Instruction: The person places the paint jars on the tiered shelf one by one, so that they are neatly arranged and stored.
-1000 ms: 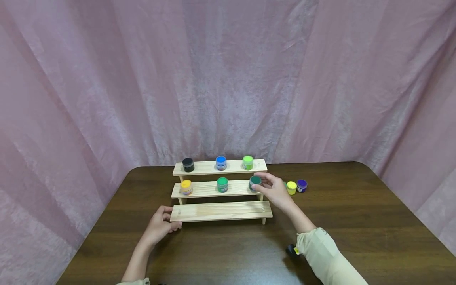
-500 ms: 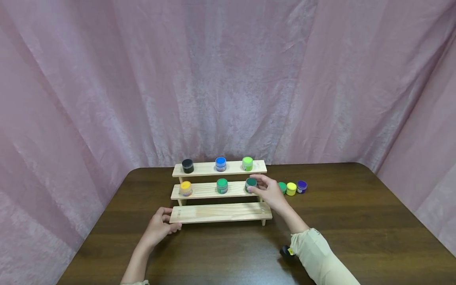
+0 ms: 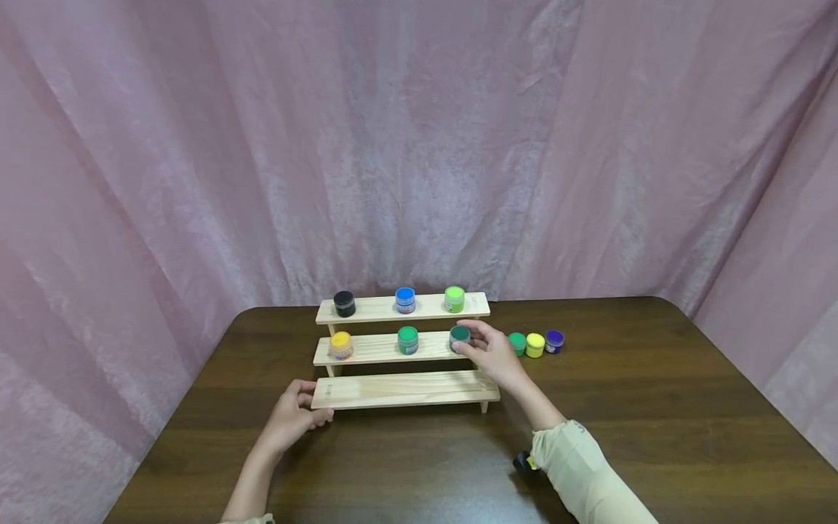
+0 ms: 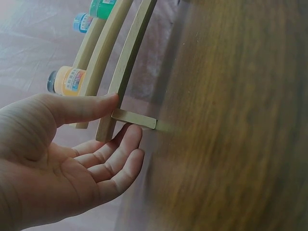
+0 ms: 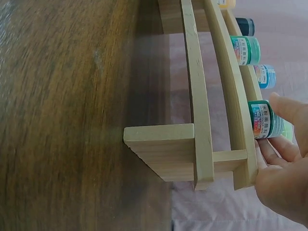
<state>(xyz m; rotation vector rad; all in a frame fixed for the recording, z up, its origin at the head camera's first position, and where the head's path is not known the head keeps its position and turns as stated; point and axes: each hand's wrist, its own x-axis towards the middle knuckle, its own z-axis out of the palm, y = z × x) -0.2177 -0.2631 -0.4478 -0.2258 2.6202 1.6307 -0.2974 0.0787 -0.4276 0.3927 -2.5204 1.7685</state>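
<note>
A three-tier wooden display stand (image 3: 406, 390) stands on the table. My left hand (image 3: 292, 418) holds the left end of its lowest step; in the left wrist view the thumb (image 4: 91, 108) lies on the front edge with fingers round the end. My right hand (image 3: 499, 358) pinches a dark green paint jar (image 3: 460, 338) at the right of the middle step, its base right at the board in the right wrist view. On that step also sit a yellow jar (image 3: 341, 345) and a green jar (image 3: 408, 340).
The top step bears a black jar (image 3: 344, 303), a blue jar (image 3: 405, 300) and a light green jar (image 3: 455, 299). Right of the stand, another green jar (image 3: 517, 343), a bright yellow jar (image 3: 535, 345) and a purple jar (image 3: 553, 341) stand on the table. A pink curtain (image 3: 419, 145) hangs behind.
My right hand has moved the dark green jar a little left along the middle step, uncovering the green jar on the table. My left hand keeps its hold on the stand.
</note>
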